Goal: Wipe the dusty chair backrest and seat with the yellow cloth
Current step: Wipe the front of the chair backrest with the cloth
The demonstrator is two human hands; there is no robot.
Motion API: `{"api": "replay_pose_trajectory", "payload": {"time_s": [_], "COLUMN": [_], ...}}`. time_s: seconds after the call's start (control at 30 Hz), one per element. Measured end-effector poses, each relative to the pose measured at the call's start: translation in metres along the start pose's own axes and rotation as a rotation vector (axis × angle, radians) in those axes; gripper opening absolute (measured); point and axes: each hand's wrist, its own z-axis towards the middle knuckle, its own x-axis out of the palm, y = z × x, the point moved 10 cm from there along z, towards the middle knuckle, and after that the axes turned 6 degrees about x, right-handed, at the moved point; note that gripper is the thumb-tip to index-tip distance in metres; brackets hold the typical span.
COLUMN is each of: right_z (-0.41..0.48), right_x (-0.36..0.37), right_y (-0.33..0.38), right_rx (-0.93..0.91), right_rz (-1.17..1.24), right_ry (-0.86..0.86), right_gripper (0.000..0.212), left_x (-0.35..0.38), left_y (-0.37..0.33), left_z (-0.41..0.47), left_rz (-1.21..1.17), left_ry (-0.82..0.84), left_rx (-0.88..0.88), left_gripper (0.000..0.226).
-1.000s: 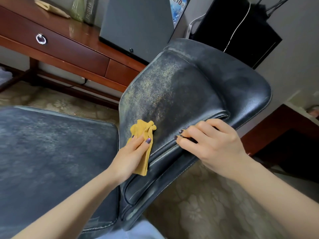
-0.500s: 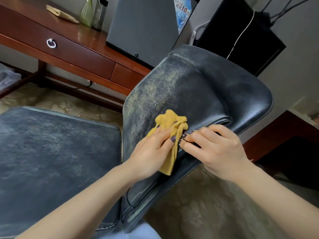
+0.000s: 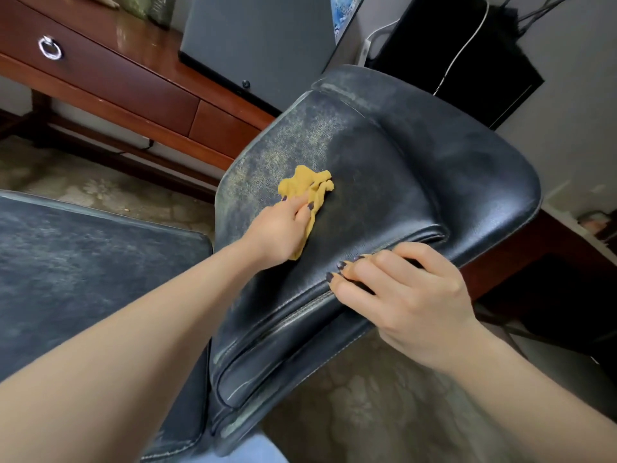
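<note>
Midway up the backrest (image 3: pixel 400 168), left hand (image 3: pixel 277 228) has its grip closed on the bunched yellow cloth (image 3: pixel 305 185), mid-wipe, right hand (image 3: pixel 407 295) clamping the edge fold; next, I'd say, that dusty upper-left patch, then the seat (image 3: pixel 83 262).

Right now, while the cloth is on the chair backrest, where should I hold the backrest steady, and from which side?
Hold the backrest by its padded edge nearest you, coming from the right, fingers curled over the raised seam. That rolled rim offers a firm grip and lies clear of the yellow cloth under the left hand. The right hand holds there now.
</note>
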Motion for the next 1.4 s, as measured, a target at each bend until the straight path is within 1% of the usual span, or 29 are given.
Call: {"api": "replay_pose_trajectory", "payload": {"time_s": [0.07, 0.13, 0.3, 0.5, 0.7, 0.83, 0.93, 0.97, 1.07, 1.17, 1.23, 1.3, 1.4], "right_z": [0.000, 0.000, 0.001, 0.001, 0.002, 0.002, 0.001, 0.001, 0.001, 0.000, 0.001, 0.001, 0.001], "right_x": [0.000, -0.001, 0.001, -0.001, 0.000, 0.001, 0.002, 0.002, 0.002, 0.003, 0.004, 0.005, 0.006], "right_y": [0.000, 0.000, 0.000, -0.001, -0.003, -0.003, -0.003, -0.003, -0.002, -0.003, -0.002, -0.002, -0.002], "right_rx": [0.008, 0.017, 0.028, 0.043, 0.053, 0.069, 0.068, 0.067, 0.058, 0.044, 0.041, 0.046, 0.049], "right_rz": [-0.005, -0.012, -0.037, -0.038, -0.044, -0.042, -0.050, -0.049, -0.044, -0.034, -0.037, -0.043, -0.055], "right_ry": [-0.001, -0.002, 0.021, 0.060, 0.095, 0.122, 0.134, 0.134, 0.127, 0.116, 0.110, 0.100, 0.081], "right_gripper": [0.020, 0.019, 0.017, 0.022, 0.031, 0.036, 0.036, 0.036, 0.035, 0.031, 0.027, 0.022, 0.019], "left_x": [-0.002, -0.004, -0.008, -0.010, -0.004, -0.001, 0.003, 0.004, 0.001, -0.001, 0.000, 0.000, 0.002], "left_y": [0.007, 0.012, 0.031, 0.044, 0.057, 0.048, 0.024, 0.016, -0.008, -0.021, -0.012, 0.002, 0.019], "left_z": [0.001, 0.000, -0.013, -0.049, -0.102, -0.119, -0.116, -0.111, -0.095, -0.075, -0.058, -0.044, -0.032], "left_rz": [-0.003, -0.011, 0.040, 0.061, -0.132, -0.231, -0.296, -0.279, -0.122, 0.027, 0.090, 0.109, 0.126], "left_ry": [-0.020, -0.047, -0.066, -0.067, -0.048, -0.050, -0.021, -0.011, 0.015, 0.063, 0.071, 0.068, 0.061], "left_rx": [-0.008, -0.021, -0.073, -0.104, -0.142, -0.117, -0.040, -0.006, 0.079, 0.123, 0.076, 0.006, -0.054], "left_gripper": [0.037, 0.040, 0.041, 0.042, 0.034, 0.035, 0.029, 0.027, 0.024, 0.035, 0.032, 0.028, 0.027]}}
